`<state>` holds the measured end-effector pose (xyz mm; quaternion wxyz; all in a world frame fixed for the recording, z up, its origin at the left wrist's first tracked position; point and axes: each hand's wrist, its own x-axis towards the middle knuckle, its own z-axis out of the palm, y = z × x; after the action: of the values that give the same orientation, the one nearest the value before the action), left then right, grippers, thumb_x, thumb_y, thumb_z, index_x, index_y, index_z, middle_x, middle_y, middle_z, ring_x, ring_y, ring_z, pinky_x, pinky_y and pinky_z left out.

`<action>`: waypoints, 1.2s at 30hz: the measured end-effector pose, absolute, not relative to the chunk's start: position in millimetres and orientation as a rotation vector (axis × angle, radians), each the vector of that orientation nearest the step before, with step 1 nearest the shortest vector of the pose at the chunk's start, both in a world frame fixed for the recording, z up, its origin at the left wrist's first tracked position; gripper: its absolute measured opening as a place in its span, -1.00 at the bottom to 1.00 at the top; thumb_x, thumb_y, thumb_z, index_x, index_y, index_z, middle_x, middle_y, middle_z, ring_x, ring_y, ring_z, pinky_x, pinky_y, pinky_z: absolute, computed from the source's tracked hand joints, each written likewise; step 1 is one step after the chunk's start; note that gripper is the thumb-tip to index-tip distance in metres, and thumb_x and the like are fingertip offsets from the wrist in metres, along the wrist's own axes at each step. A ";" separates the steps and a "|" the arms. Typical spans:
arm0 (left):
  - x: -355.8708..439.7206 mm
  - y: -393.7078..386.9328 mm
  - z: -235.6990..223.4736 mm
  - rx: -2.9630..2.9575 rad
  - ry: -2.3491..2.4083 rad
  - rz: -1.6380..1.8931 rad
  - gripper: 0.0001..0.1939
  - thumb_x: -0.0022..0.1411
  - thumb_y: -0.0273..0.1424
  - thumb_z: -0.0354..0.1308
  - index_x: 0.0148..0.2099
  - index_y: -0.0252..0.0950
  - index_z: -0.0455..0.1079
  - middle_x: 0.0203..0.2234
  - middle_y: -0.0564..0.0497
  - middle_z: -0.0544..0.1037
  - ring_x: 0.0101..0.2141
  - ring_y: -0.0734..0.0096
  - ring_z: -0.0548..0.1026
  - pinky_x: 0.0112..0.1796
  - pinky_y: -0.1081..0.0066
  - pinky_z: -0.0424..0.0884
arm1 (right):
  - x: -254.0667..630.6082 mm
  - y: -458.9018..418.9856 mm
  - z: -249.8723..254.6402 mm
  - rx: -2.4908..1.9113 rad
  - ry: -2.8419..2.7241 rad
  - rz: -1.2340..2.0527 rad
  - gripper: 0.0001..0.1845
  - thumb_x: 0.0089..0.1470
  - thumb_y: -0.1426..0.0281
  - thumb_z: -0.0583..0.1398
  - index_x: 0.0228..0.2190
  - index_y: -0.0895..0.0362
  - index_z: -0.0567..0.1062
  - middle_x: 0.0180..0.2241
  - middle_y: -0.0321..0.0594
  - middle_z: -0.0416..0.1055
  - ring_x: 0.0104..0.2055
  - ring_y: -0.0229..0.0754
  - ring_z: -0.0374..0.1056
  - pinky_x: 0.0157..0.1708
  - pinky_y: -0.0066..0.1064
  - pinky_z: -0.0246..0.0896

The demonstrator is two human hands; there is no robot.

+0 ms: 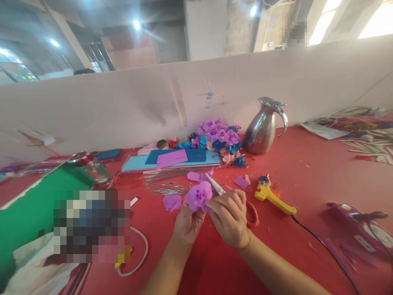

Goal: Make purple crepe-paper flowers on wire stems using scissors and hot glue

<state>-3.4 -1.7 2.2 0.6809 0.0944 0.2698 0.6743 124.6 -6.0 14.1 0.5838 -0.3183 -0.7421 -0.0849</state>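
Observation:
A purple paper flower [199, 196] with layered petals is held up over the red table. My left hand [188, 223] is closed around its underside from below. At the flower's right edge, the fingertips of my right hand [229, 217] pinch a petal. Scissors run behind my right hand, their metal blades [215, 184] pointing up-left and the red handle [253, 214] showing on the right. Whether that hand also grips them, I cannot tell. Stacked purple petals [172, 202] lie left of the flower, with loose purple paper pieces [241, 182] behind it.
A yellow glue gun [275, 198] with a black cord lies on the right, near a purple power strip [356, 227]. Behind are a steel jug [262, 127], a heap of finished paper flowers [219, 133], coloured sheets [172, 158] and thin wires [167, 185]. A glass jar [100, 172] stands left.

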 end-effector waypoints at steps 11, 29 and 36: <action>-4.7 -2.8 11.8 0.086 0.626 1.489 -0.60 0.02 -0.70 0.24 -0.09 -0.28 0.48 -0.47 0.06 0.62 -0.57 0.53 0.52 -0.44 0.58 0.49 | 123.9 -6.9 13.6 -0.765 -1.724 -0.161 -0.80 0.03 0.53 0.22 -0.25 0.10 0.49 -0.38 -0.25 0.45 -0.32 -0.22 0.32 -0.26 -0.27 0.10; -4.4 -3.7 16.6 0.071 0.628 1.471 -0.55 -0.03 -0.73 0.24 -0.08 -0.29 0.49 -0.47 0.06 0.63 -0.55 0.52 0.53 -0.43 0.60 0.47 | 132.7 -4.3 10.2 -0.610 -1.827 -0.350 -0.83 0.10 0.53 0.18 -0.25 0.12 0.51 -0.38 -0.25 0.47 -0.31 -0.23 0.31 -0.22 -0.27 0.10; -5.5 -3.9 10.8 0.116 0.651 1.459 -0.64 0.02 -0.67 0.24 -0.11 -0.29 0.47 -0.48 0.08 0.62 -0.57 0.54 0.52 -0.41 0.57 0.48 | 130.1 -4.5 12.3 -0.653 -1.787 -0.312 -0.84 0.08 0.53 0.20 -0.28 0.08 0.50 -0.37 -0.26 0.46 -0.32 -0.23 0.32 -0.25 -0.27 0.14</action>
<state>-5.5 -3.9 10.8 0.6960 0.0520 0.2920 0.6539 130.1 -4.5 12.3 0.5701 -0.2782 -0.7615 -0.1328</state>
